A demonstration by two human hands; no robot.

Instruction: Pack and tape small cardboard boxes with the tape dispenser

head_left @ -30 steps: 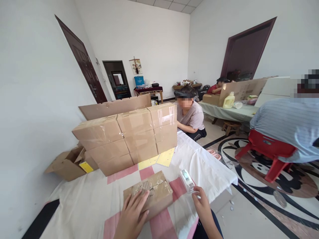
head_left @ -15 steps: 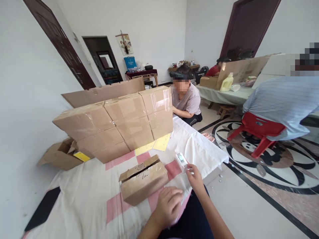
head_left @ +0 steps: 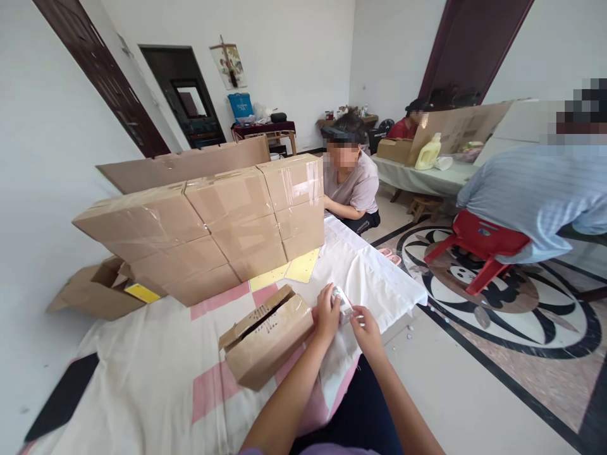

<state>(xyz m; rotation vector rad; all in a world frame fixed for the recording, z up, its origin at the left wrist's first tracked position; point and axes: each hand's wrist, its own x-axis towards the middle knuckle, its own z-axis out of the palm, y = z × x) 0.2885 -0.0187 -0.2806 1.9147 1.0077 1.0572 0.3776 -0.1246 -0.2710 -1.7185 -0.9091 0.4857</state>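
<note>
A small white boxed item (head_left: 342,303) lies near the right edge of the cloth-covered table (head_left: 156,379). My left hand (head_left: 326,313) is closed on its left side and my right hand (head_left: 366,325) pinches its near end. Just to the left stands a small cardboard box (head_left: 268,335), its taped top flaps slightly raised. Neither hand touches that box.
Several sealed cardboard boxes (head_left: 213,224) are stacked across the table's far side, with an open carton (head_left: 92,291) at the left. A person (head_left: 351,180) crouches behind the stack. Another person sits on a red stool (head_left: 474,243) at the right.
My left hand left the top of the small cardboard box and moved right to the white item. The right hand stayed on the item. The camera tilted down.
</note>
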